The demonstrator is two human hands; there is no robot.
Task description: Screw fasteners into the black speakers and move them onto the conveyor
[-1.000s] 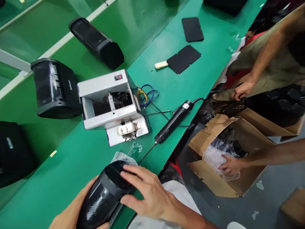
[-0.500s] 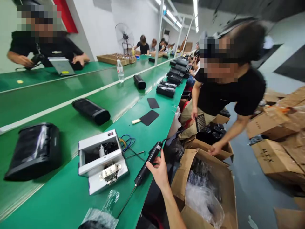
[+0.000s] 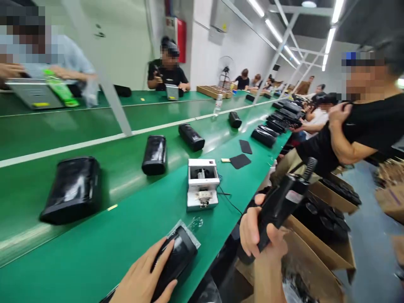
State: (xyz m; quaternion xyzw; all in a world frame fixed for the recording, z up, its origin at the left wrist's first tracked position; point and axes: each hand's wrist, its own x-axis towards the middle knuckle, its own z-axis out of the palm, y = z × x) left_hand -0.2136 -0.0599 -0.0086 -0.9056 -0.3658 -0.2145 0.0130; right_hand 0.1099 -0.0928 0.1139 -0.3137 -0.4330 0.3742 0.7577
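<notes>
1. While the right hand (image 3: 269, 252) holds the driver (image 3: 279, 202) up off the surface (image 3: 126, 214), its grip is closed around the black body; the bit cannot be made out.
2. The left hand (image 3: 143, 269) lies over the speaker (image 3: 182, 252), its grip clasping it with fingers across the top and thumb along the side. The speaker lies on the surface near its front edge, with clear wrap (image 3: 193, 236) under its far end.
3. The work looks under way rather than finished: the speaker is steadied and the driver in hand, but the driver's body is apart from the speaker. Whether any screws are in it cannot be told.
4. Past the speaker stands the feeder (image 3: 203, 182), apart from both hands; its contents are too small to read.
5. Beyond are black sheets (image 3: 240, 161) and, on the belt (image 3: 121, 168), four speakers (image 3: 154, 155). Whether those are done or waiting is not shown.
6. A co-worker (image 3: 360, 126) stands to the right; others sit farther along.
</notes>
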